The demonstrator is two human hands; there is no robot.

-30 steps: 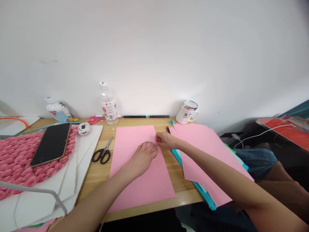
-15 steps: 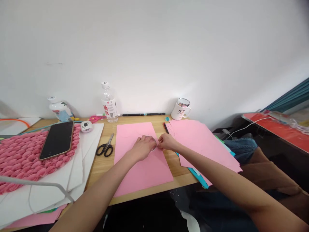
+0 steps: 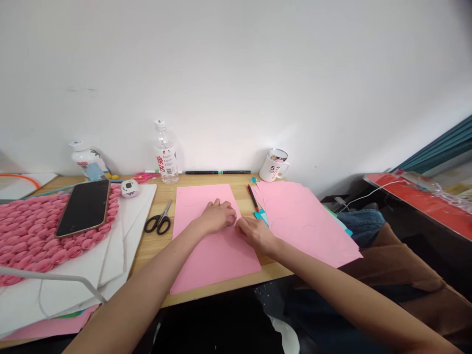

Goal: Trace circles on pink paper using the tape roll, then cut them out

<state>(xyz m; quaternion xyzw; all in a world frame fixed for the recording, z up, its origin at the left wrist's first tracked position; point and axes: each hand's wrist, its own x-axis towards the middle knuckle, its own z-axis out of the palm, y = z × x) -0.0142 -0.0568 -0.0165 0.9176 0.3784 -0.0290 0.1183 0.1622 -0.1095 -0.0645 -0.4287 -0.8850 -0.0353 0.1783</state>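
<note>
A sheet of pink paper (image 3: 206, 265) lies on the wooden table in front of me, with faint curved lines near its top. My left hand (image 3: 218, 217) rests on its upper middle, fingers bent and closed over something mostly hidden beneath them. Against those fingertips, at the sheet's right side, my right hand (image 3: 257, 235) is closed in a pinch. Whatever it holds is too small and covered to name. Black-handled scissors (image 3: 158, 222) lie left of the sheet, apart from both hands.
More pink sheets (image 3: 302, 221) lie on the right, beside a red-and-black pen (image 3: 252, 197). At the wall stand a water bottle (image 3: 166, 157) and a white mug (image 3: 272, 167). Leftward, a phone (image 3: 84, 209) rests on pink rosettes (image 3: 33, 231). Another person's leg (image 3: 398, 260) shows at right.
My right hand has shifted downward and turned beside the left fingers. The rounded edge seen under my left hand is now hidden. The whole view has shifted slightly.
</note>
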